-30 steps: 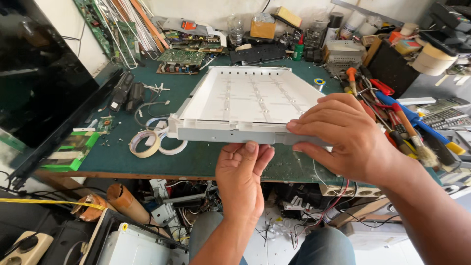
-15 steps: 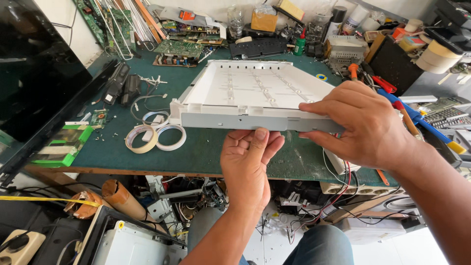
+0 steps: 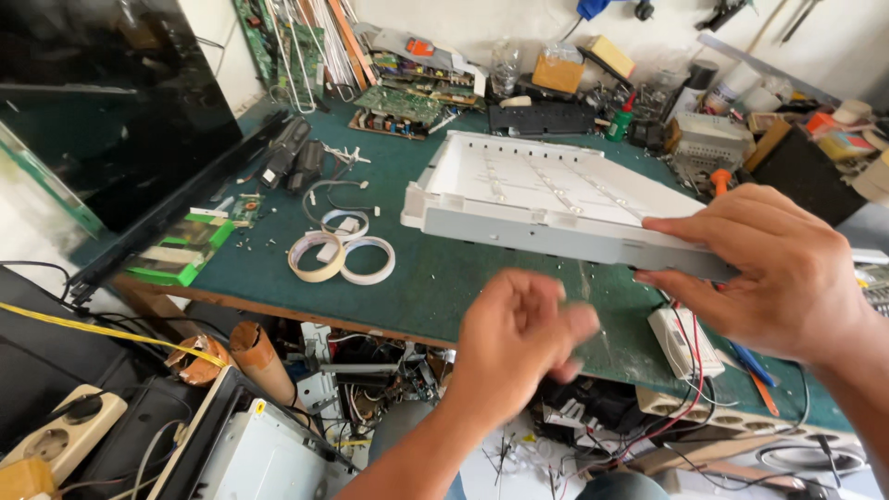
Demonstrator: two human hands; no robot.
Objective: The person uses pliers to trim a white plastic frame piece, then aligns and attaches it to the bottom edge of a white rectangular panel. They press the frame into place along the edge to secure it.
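A white tray-like panel (image 3: 546,190) is seen, its near edge wall pale grey and its inner face crossed by faint lighter strips. The tabletop (image 3: 435,278) is covered in dark green, with a brown wooden edge along the near side. Three tape rolls (image 3: 338,255) are shown left of the panel — one cream, two white. A glossy black screen (image 3: 102,102) is seen at far left, and bright green pieces (image 3: 181,250) lie beneath it. Green circuit boards (image 3: 403,102) are visible at the far side. A white box (image 3: 685,341) with red and black wires is seen near the right hand (image 3: 769,268). A yellow strip (image 3: 102,329) crosses the dark lower left.
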